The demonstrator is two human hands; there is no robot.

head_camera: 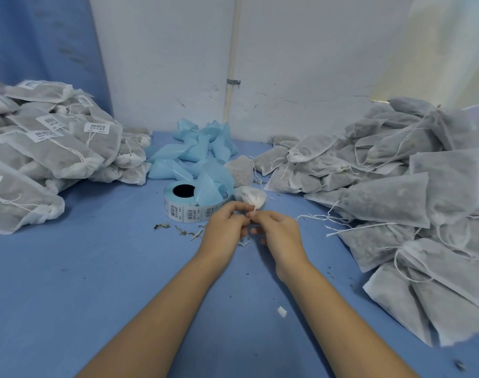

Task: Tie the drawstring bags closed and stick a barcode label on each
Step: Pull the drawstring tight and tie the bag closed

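Note:
A white drawstring bag [244, 175] with dark filling lies in the middle of the blue table, its gathered mouth [256, 199] pointing toward me. My left hand [227, 225] and my right hand [276, 227] meet just below that mouth, and each pinches the bag's thin white drawstring. A loop of the string [245, 241] hangs between my hands. A roll of barcode labels [189, 203] stands just left of the bag, beside my left hand.
A heap of tied, labelled bags [50, 148] fills the left side. A larger heap of bags without labels [413, 192] covers the right. Crumpled blue backing strip [200, 151] lies behind the roll by the wall. Dry leaf bits [178, 230] lie near the roll.

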